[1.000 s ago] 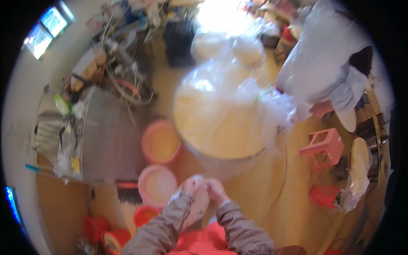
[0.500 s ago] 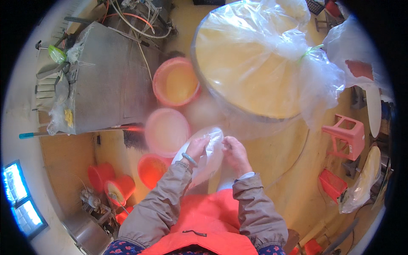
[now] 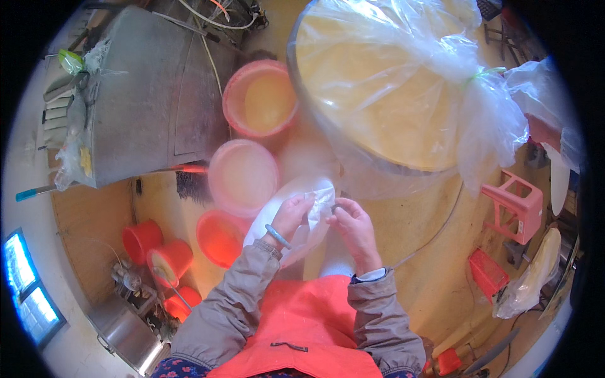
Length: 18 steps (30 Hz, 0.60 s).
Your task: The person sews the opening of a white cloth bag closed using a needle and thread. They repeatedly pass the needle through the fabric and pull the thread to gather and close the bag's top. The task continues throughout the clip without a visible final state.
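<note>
A white plastic bag (image 3: 268,220) hangs in front of my red apron, with its gathered top at my hands. My left hand (image 3: 290,217), with a bracelet at the wrist, is closed on the bag's top edge. Close to its right, my right hand (image 3: 356,230) has thumb and fingertips pinched together beside the bag's top. A small dark bit shows at those fingertips, too small to name. Whether the right fingers also grip the bag cannot be made out.
A large round vat (image 3: 378,94) under clear plastic sheeting stands ahead right. Pink tubs (image 3: 242,176) and red buckets (image 3: 220,239) stand to the left, near a grey metal cabinet (image 3: 138,101). A pink stool (image 3: 517,205) and a red basket (image 3: 487,275) are at right.
My view has shifted slightly. The right hand has turned at the bag's top, and a small dark bit now shows at its fingertips. The left hand keeps its hold on the bag.
</note>
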Tool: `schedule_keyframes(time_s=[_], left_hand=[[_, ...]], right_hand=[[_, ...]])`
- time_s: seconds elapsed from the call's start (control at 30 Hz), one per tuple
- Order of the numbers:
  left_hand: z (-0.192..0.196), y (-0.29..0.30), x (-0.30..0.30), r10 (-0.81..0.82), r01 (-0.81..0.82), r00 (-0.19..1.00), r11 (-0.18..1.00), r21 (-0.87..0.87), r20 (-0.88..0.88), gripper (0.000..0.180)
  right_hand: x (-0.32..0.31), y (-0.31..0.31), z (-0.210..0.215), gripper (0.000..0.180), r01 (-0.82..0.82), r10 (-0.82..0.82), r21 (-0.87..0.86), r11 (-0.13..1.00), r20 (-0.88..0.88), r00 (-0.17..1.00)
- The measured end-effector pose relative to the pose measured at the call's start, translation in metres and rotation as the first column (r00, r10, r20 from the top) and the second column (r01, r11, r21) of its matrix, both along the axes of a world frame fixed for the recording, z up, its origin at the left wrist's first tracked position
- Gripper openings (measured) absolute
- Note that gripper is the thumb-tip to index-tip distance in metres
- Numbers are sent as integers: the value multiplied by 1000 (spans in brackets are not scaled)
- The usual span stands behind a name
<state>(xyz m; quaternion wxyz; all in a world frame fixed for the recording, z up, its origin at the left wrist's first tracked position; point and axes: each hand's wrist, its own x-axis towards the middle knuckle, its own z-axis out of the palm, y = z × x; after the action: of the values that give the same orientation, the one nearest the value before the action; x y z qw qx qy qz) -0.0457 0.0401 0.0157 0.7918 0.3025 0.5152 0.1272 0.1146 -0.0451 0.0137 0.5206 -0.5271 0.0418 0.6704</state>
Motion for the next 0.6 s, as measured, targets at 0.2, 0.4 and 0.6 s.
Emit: schedule_keyframes(time_s=[0.2,0.4,0.6], left_hand=[[-5,-6,3,67,-67,998,998,-4,17,28],[-11,-8,3,66,-67,998,997,48,20,25],[-14,-8,4,43,-45,999,992,114,25,24]], right_hand=[[-7,5,-10,21,-36,36,-74,997,-1,999],[-11,5,-21,17,-62,61,-24,998,-50,997],[-14,8,-23,18,-53,50,-52,997,-55,997]])
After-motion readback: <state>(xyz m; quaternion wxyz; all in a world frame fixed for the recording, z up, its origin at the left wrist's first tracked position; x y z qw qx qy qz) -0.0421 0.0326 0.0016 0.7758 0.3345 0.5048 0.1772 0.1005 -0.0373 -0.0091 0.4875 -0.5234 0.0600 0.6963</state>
